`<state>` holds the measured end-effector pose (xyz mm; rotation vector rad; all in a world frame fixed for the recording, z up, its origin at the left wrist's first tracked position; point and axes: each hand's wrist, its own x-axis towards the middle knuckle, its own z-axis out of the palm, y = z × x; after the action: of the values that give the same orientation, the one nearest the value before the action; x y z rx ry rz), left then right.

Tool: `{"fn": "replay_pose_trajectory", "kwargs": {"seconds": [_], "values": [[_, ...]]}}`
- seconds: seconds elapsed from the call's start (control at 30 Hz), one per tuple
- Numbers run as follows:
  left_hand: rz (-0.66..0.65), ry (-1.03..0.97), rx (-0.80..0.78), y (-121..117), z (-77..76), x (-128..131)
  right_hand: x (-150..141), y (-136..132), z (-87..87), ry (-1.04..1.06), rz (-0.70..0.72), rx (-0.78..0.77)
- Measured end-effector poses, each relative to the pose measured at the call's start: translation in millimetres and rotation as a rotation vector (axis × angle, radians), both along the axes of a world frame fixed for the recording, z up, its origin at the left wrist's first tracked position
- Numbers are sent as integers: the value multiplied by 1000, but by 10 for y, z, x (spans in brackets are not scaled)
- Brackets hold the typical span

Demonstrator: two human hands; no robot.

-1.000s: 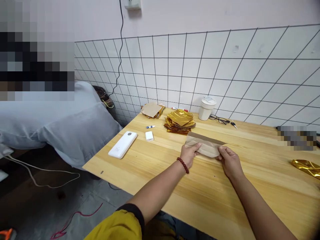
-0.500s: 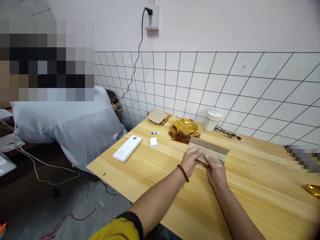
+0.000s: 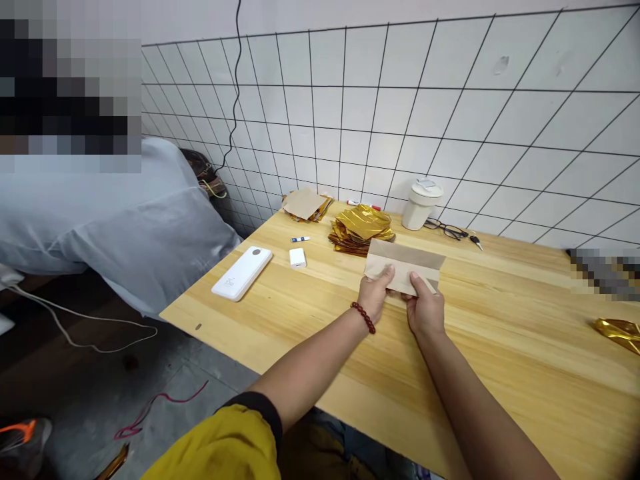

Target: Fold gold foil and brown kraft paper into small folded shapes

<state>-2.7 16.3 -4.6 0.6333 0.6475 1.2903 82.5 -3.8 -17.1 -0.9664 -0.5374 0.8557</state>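
One folded kraft sheet, one lidded cup, one power bank

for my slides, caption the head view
Head view: left hand, with a red bead bracelet, and right hand hold folded brown paper over a wooden table, near a pile of gold foil

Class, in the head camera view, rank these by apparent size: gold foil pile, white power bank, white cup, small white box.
Gold foil pile, white power bank, white cup, small white box. The cup sits farther away, so its rank against the power bank is unsure.
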Motion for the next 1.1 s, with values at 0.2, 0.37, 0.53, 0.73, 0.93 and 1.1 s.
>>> {"fn": "replay_pose_trajectory", "kwargs": {"seconds": [0.2, 0.37, 0.53, 0.73, 0.93, 1.1], "values": [[33, -47, -44, 33, -48, -11, 48, 24, -39, 87, -14, -12], [81, -71, -58, 80, -46, -44, 44, 11, -10, 41, -10, 5], [141, -78, -42, 112, -11, -93, 64, 1, -29, -47, -65, -16], [174, -127, -81, 202, -6, -175, 147, 2, -118, -227, -60, -93], [198, -78, -58, 335, -39, -272, 180, 5, -120, -186, -33, -74], [224, -82, -103, 382, -43, -287, 180, -6, -99, -144, -3, -30]]}}
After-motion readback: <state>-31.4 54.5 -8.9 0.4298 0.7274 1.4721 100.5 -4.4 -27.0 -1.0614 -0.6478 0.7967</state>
